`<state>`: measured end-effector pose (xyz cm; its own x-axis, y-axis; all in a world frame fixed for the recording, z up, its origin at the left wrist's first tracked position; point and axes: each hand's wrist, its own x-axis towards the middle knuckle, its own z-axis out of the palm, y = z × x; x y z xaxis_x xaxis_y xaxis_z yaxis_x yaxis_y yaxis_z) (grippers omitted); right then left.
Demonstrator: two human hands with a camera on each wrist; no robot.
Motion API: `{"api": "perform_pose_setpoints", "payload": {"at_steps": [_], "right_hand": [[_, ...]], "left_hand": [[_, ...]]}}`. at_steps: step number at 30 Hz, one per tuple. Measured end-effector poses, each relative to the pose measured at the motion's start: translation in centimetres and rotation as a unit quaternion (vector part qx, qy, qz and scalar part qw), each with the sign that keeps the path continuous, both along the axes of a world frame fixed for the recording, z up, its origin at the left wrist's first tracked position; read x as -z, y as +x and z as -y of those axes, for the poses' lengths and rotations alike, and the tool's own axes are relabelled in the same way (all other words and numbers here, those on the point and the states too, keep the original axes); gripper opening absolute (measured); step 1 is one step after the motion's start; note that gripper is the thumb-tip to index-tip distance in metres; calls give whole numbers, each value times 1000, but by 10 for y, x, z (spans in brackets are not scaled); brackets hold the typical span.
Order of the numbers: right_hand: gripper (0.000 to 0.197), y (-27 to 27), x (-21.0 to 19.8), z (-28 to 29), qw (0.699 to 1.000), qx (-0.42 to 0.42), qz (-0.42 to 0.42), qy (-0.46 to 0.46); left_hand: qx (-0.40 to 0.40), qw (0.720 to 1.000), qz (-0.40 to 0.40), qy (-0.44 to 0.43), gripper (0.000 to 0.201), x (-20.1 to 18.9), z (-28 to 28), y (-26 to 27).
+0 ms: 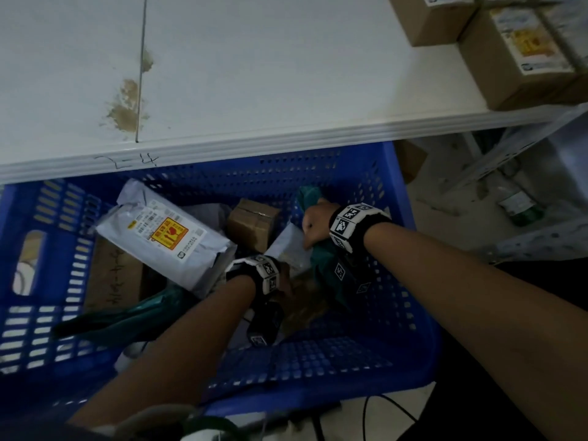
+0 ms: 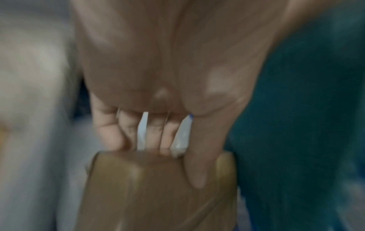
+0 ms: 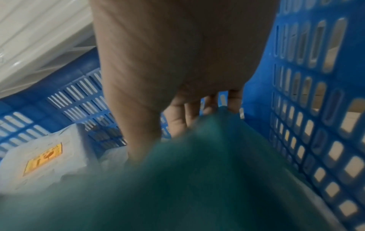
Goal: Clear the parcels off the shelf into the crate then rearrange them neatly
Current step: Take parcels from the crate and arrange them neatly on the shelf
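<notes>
Left hand [image 2: 158, 93] grips brown parcel [image 2: 158, 192]; right hand [image 1: 313, 222] grips green bag [image 3: 197, 179]; labels unreadable.

Both forearms are bare, with no sleeves showing. The right wrist carries a black band [image 1: 356, 225] faced with white square tiles, each printed with a black-and-white fiducial marker, and a dark camera housing below it bears further diamond-set markers. The left wrist wears a matching marker band [image 1: 265, 273], with a black camera module [image 1: 264, 326] beneath it that carries one more marker near its lower end.
</notes>
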<state>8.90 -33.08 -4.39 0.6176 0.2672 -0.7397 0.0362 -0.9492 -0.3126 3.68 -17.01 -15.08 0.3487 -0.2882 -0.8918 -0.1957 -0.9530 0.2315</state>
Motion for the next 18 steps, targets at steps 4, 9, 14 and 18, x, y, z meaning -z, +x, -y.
{"api": "perform_pose_setpoints", "payload": {"at_steps": [4, 9, 14, 18], "right_hand": [[36, -7, -11, -20, 999, 27, -26, 10], [56, -10, -36, -40, 997, 45, -2, 55], [82, -11, -76, -51, 992, 97, -37, 69], [111, -13, -110, -57, 962, 192, -74, 180]], "left_hand": [[-61, 997, 32, -14, 44, -78, -38, 28], [-132, 991, -7, -10, 35, -147, -89, 45], [-268, 960, 0, -77, 11, -193, -134, 54], [-297, 947, -1, -122, 34, -242, -134, 50]]}}
